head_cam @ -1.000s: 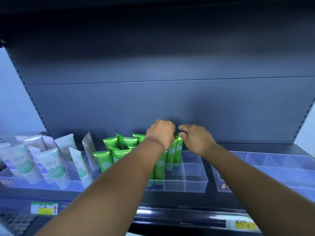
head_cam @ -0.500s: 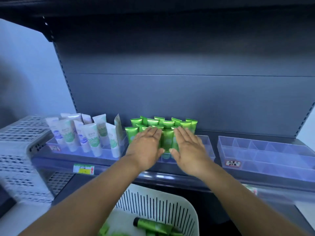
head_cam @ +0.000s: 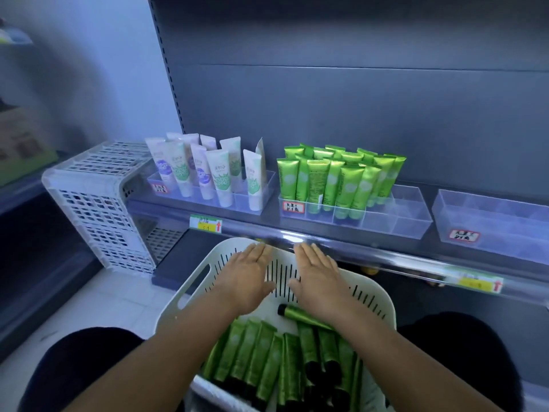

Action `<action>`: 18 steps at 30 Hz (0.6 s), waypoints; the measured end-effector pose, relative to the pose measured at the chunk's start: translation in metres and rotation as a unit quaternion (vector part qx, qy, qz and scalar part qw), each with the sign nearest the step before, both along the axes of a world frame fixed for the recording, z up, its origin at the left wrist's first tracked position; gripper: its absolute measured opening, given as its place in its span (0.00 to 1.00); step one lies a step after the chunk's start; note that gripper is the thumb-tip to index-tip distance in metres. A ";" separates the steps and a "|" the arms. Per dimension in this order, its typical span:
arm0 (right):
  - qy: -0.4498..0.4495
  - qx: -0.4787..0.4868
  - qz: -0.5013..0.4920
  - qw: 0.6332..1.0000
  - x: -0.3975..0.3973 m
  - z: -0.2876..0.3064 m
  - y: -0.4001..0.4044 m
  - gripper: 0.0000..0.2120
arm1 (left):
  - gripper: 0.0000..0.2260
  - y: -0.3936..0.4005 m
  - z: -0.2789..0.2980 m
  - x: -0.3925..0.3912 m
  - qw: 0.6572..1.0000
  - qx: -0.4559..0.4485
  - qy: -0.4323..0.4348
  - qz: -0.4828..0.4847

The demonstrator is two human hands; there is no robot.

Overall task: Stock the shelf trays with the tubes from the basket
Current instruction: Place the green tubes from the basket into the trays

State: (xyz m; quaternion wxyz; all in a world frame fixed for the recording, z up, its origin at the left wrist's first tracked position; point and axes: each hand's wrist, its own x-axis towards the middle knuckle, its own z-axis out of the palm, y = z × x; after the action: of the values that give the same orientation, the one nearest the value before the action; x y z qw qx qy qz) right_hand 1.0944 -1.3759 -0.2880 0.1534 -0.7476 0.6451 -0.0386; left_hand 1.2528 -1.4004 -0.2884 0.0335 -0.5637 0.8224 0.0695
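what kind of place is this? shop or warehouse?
Most likely a retail shop aisle, possibly a mock-up. A dark gondola shelf carries price tags on its front rail, clear divided trays have handwritten labels, and green tubes stand facing outward in rows like displayed stock.

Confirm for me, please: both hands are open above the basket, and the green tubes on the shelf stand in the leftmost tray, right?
Not quite. In the head view the green tubes stand in the middle tray; white tubes fill the leftmost. Both hands are open above the basket.

Both hands are off the shelved green tubes; left hand and right hand now hover flat above the basket.
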 end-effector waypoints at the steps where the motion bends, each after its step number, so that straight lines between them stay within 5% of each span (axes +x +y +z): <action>1: 0.000 0.010 0.005 1.000 0.004 -0.009 0.000 0.34 | 0.34 0.001 -0.006 0.004 1.000 0.011 -0.011 0.000; 18: 0.021 0.197 0.079 0.977 0.047 -0.134 -0.010 0.41 | 0.43 -0.024 -0.114 0.048 0.964 0.214 -0.152 -0.048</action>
State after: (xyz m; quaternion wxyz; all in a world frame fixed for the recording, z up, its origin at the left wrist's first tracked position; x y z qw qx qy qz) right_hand 1.1415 -1.3863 -0.4224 0.2865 -0.7520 0.5821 0.1169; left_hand 1.3007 -1.4240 -0.4020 0.2818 -0.5069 0.7996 0.1557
